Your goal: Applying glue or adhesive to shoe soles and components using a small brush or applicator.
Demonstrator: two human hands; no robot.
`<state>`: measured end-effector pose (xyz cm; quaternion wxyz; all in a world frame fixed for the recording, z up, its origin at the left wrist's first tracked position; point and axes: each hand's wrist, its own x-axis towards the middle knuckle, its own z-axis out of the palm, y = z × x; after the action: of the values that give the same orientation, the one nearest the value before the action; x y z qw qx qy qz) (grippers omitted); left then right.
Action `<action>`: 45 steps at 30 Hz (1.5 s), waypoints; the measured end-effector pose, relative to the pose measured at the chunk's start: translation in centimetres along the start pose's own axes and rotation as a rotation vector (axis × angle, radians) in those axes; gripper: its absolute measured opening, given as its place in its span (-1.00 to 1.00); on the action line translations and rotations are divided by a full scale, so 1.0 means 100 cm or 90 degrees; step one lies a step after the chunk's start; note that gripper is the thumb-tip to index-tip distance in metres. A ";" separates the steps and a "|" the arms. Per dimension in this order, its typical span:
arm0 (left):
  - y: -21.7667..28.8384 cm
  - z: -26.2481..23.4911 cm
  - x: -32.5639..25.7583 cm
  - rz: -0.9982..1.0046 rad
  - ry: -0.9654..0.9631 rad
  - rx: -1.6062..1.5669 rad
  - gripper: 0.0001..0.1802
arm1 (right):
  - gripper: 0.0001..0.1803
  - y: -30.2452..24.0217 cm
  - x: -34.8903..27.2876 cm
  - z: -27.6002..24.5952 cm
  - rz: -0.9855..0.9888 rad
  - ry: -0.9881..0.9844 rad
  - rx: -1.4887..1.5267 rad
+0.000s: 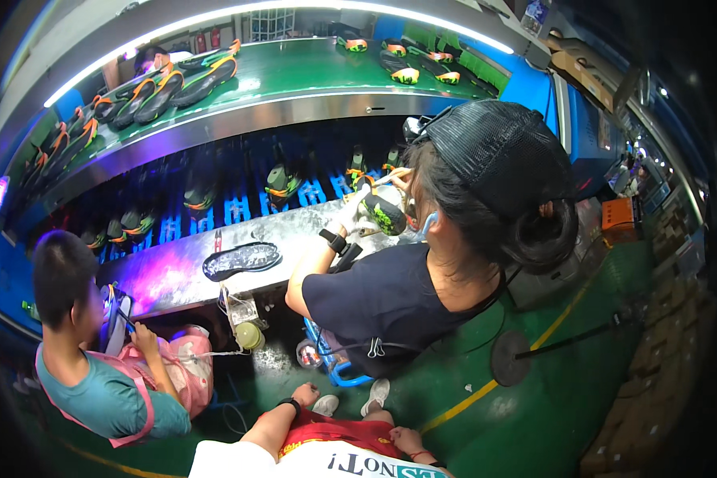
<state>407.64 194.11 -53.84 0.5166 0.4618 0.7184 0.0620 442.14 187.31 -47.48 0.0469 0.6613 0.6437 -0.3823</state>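
I sit low, and both my hands rest on my legs at the bottom of the view. My left hand [304,393], with a black wristband, lies on my left knee with the fingers loosely bent and holds nothing. My right hand [406,440], with a thin red band at the wrist, lies on my red shorts [334,430] and is also empty. Right in front of me a person in a black cap [498,151] and dark shirt holds a black and green shoe [381,211] at a metal workbench [175,275].
A dark shoe sole [241,260] lies on the bench. At the left sits a person in a teal shirt and pink apron [107,390]. Above, a green conveyor [295,68] carries several soles. A blue stool [332,368] and a round stand base [508,358] stand on the green floor.
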 end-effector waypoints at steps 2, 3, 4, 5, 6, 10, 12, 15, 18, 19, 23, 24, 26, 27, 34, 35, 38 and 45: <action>-0.005 0.003 0.003 -0.012 -0.011 -0.010 -0.54 | -0.77 -0.002 0.000 0.000 0.018 -0.016 0.041; -0.007 0.003 0.007 -0.011 -0.009 -0.010 -0.54 | -0.77 -0.003 0.003 0.000 0.016 -0.015 0.040; -0.007 0.004 0.009 -0.008 -0.011 0.003 -0.54 | -0.77 -0.003 0.003 0.000 0.027 -0.023 0.045; -0.008 0.005 0.010 -0.005 -0.014 0.016 -0.53 | -0.77 -0.003 0.003 0.000 0.037 -0.031 0.050; -0.009 0.008 0.010 -0.003 -0.015 0.017 -0.53 | -0.77 -0.002 0.001 0.001 0.039 -0.030 0.050; -0.014 0.015 0.014 0.005 -0.006 0.005 -0.53 | -0.76 0.011 0.001 0.013 0.024 -0.014 0.029; -0.014 0.019 0.019 0.020 -0.001 0.006 -0.52 | -0.76 0.021 0.006 0.017 0.016 -0.013 0.048; -0.007 0.017 0.017 0.033 -0.008 0.039 -0.51 | -0.77 0.022 0.008 0.017 0.069 -0.029 0.125; -0.014 0.016 0.019 0.031 -0.006 0.041 -0.51 | -0.78 0.013 0.011 0.014 0.063 -0.030 0.114; -0.016 0.016 0.019 0.029 -0.006 0.041 -0.51 | -0.78 0.011 0.011 0.013 0.062 -0.033 0.114; -0.006 0.013 0.016 0.003 -0.049 0.033 -0.53 | -0.79 0.015 0.014 0.016 0.039 -0.010 0.110; -0.001 0.012 0.014 0.007 -0.064 0.051 -0.52 | -0.80 0.020 0.013 0.019 0.029 0.004 0.104; -0.005 0.012 0.013 0.008 -0.065 0.048 -0.52 | -0.80 0.020 0.013 0.019 0.025 0.008 0.107; -0.006 0.012 0.012 0.011 -0.068 0.046 -0.52 | -0.80 0.019 0.014 0.020 0.023 0.015 0.111; -0.011 0.010 0.011 -0.011 -0.071 0.050 -0.52 | -0.78 0.013 0.010 0.020 -0.027 0.023 0.053; -0.006 0.007 0.011 0.002 -0.067 0.046 -0.52 | -0.78 0.016 0.011 0.021 -0.018 0.021 0.047; -0.016 0.006 0.015 0.031 -0.046 0.045 -0.52 | -0.77 0.014 0.012 0.021 -0.018 0.014 0.038; -0.018 0.006 0.018 0.048 -0.038 0.055 -0.52 | -0.76 0.007 0.008 0.021 -0.015 0.011 0.040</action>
<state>406.97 194.14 -56.42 0.5149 0.5118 0.6867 0.0362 441.74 186.69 -49.77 0.0160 0.6583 0.6394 -0.3969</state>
